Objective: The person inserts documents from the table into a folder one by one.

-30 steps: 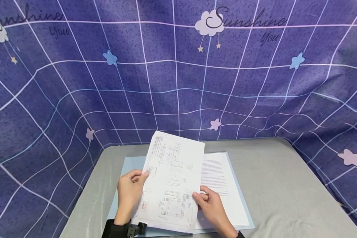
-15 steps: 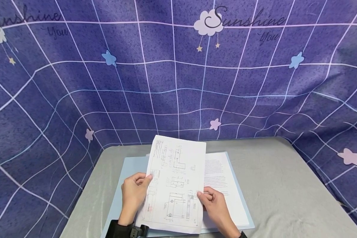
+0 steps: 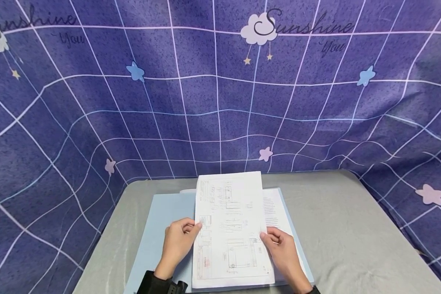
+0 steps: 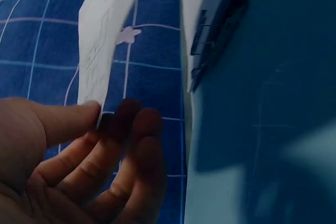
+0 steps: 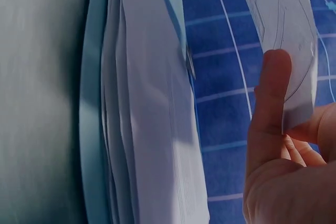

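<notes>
Drawing paper (image 3: 230,261) is held over an open blue folder (image 3: 163,210), the left hand (image 3: 178,243) pinching its 9 o'clock edge, the right hand (image 3: 283,250) its 3 o'clock edge. Text pages (image 3: 271,207) lie on the folder at 2 o'clock. Beyond are the gray counter (image 3: 356,232) and, at 12 o'clock, a purple starred curtain (image 3: 202,96).

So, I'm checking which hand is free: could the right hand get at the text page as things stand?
Probably not without letting go: the right hand pinches the drawing, which hides part of the text page in the head view. The page's uncovered right side does look near, though.
</notes>
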`<state>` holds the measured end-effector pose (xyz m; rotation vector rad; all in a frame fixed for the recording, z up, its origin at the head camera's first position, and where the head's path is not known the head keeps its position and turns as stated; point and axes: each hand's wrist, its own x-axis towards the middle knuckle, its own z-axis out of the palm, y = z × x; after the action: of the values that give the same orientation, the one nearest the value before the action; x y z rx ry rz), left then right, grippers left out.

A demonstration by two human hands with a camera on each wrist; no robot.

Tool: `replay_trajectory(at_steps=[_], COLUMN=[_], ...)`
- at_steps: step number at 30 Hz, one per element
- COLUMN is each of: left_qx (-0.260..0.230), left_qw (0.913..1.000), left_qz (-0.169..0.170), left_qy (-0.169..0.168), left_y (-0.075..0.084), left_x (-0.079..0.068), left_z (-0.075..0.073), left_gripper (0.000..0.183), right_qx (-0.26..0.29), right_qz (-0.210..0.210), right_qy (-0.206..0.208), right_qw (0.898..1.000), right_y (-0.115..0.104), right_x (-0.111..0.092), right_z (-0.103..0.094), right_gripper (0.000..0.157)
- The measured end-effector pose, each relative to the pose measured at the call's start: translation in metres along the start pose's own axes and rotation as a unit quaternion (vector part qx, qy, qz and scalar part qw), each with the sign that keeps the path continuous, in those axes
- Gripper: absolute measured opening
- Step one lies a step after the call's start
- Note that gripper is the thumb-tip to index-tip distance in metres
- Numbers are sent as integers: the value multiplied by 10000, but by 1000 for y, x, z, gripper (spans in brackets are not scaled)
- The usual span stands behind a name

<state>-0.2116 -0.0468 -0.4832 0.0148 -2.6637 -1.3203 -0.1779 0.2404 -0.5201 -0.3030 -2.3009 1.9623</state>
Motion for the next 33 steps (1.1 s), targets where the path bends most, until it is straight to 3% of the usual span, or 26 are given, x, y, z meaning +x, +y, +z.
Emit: replay_trajectory(at_steps=[5,9,15,21,25,33], left_qx=[249,602,1317,1524,1678,2005], left_qw=[9981,9938,9797,9645,9554,9448], left_qz=[342,747,1414,1921,2003,1730], left_qy=[-441,-567,-537,-985,-1373,-1931], left_y=[-2,-5,-13,-22,-23,-24], left_x=[-4,-9,-18,-29,-33,-37], left_z=[9,17,31,39,40,40], left_gripper=[11,14,30,45,56,71], right_qx=[-370,-590,-1027,-1388,-1632,-1567], right_qz=[-77,-52,-130,15,149,200], right_qy=[250,350,470,552,616,944], right_qw=[9990,9976,9935,9888,9845,9829], right_y=[5,9,11,12,13,21], right_x=[5,8,11,12,12,9], right_z=[-19,-36,-63,-88,-104,-132], right_gripper=[15,19,23,26,29,31])
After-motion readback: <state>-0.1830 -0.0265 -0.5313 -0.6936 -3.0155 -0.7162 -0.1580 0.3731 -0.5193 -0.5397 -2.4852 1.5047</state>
